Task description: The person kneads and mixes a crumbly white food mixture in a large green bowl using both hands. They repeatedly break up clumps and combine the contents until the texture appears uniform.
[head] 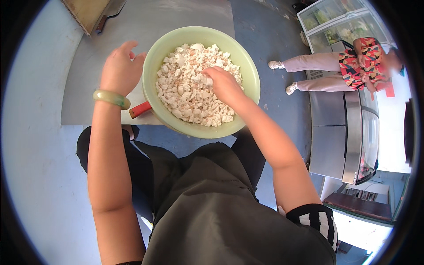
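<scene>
A light green plastic basin (248, 66) holds crumbled white food (192, 96), perhaps tofu, with small pinkish-brown bits mixed in. My right hand (227, 84) reaches over its right side, its fingertips bent down around a white lump among the crumbles. Left of the rim, my left hand (122, 68) hovers with thumb and fingers apart and nothing in it. That wrist wears a pale green bangle (112, 99). From under the basin's lower left side sticks out a red handle (140, 110); the rest of that tool is hidden.
Beneath the basin is a metal-topped table (89, 79). A knife with a wooden handle (101, 24) lies at its far left beside a wooden board (85, 13). To the right, across the blue floor (271, 112), another person (361, 66) stands by glass-fronted refrigerated cabinets (344, 29).
</scene>
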The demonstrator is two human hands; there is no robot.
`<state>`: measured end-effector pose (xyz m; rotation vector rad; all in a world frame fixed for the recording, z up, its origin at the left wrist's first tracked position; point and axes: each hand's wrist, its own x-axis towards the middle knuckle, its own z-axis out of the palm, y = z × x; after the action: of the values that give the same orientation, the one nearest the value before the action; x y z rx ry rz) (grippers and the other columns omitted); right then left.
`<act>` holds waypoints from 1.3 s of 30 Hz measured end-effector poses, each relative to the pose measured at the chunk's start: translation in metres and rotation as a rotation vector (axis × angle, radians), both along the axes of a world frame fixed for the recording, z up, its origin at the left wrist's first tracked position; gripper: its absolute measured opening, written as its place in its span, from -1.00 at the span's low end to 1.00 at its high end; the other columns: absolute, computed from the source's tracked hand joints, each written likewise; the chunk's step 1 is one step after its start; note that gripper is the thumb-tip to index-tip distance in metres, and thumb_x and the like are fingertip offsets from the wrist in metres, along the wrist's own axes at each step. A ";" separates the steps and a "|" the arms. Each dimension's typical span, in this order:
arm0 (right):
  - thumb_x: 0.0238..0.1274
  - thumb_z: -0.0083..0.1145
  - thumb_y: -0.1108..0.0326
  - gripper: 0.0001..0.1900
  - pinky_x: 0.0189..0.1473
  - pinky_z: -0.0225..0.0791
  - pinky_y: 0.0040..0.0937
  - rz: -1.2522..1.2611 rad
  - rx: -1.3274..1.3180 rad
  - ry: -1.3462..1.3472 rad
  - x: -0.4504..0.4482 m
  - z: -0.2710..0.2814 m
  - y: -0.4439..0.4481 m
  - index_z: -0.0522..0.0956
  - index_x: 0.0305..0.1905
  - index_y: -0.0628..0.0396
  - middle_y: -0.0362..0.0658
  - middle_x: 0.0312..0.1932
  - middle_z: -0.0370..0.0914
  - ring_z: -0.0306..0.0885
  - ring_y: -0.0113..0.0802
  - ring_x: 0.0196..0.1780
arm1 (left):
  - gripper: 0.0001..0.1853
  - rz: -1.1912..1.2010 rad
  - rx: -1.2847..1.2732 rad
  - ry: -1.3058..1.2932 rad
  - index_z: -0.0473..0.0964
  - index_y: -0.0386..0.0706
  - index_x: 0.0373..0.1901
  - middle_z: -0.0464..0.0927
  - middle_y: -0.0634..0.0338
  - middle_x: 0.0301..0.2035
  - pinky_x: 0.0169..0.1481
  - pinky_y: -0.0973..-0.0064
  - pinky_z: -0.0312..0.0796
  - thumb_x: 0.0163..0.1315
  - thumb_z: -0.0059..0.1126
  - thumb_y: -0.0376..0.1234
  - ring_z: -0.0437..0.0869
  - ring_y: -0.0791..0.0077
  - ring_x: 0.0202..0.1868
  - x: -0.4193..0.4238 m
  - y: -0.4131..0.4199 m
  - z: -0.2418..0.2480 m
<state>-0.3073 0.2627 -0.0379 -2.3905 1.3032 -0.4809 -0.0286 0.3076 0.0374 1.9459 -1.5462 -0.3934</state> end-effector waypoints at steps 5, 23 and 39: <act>0.25 0.06 0.47 -0.75 0.14 0.39 -0.18 -0.023 -0.201 0.038 0.054 -0.002 -0.038 0.61 0.00 0.07 0.00 -0.02 0.54 0.51 -0.08 0.10 | -0.58 -0.015 -0.021 0.041 0.53 -0.23 0.08 0.62 0.01 -0.24 -0.01 0.30 0.46 0.26 0.15 -0.20 0.64 0.12 -0.16 -0.001 -0.012 -0.021; 0.17 0.06 0.38 -0.89 -0.10 0.43 -0.23 -0.223 0.197 0.048 -0.006 0.019 -0.054 0.51 -0.26 0.18 0.02 -0.34 0.60 0.59 -0.09 -0.19 | -0.66 -0.096 -0.068 0.110 0.58 -0.25 -0.02 0.65 0.02 -0.34 -0.12 0.33 0.49 0.27 0.15 -0.24 0.66 0.21 -0.29 -0.013 -0.027 -0.025; 0.28 0.13 0.44 -0.72 -0.24 0.47 -0.42 -0.365 0.448 -0.373 -0.050 -0.005 0.036 0.51 0.07 0.17 -0.07 -0.32 0.61 0.62 -0.36 -0.34 | -0.70 -0.434 -0.021 0.111 0.59 -0.22 -0.04 0.66 -0.06 -0.32 -0.09 0.31 0.50 0.24 0.19 -0.28 0.69 0.13 -0.27 -0.075 -0.010 -0.049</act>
<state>-0.3575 0.2989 -0.0430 -1.6171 1.4834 -0.6226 -0.1032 0.2971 -0.0117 1.5345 -1.8858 -0.6496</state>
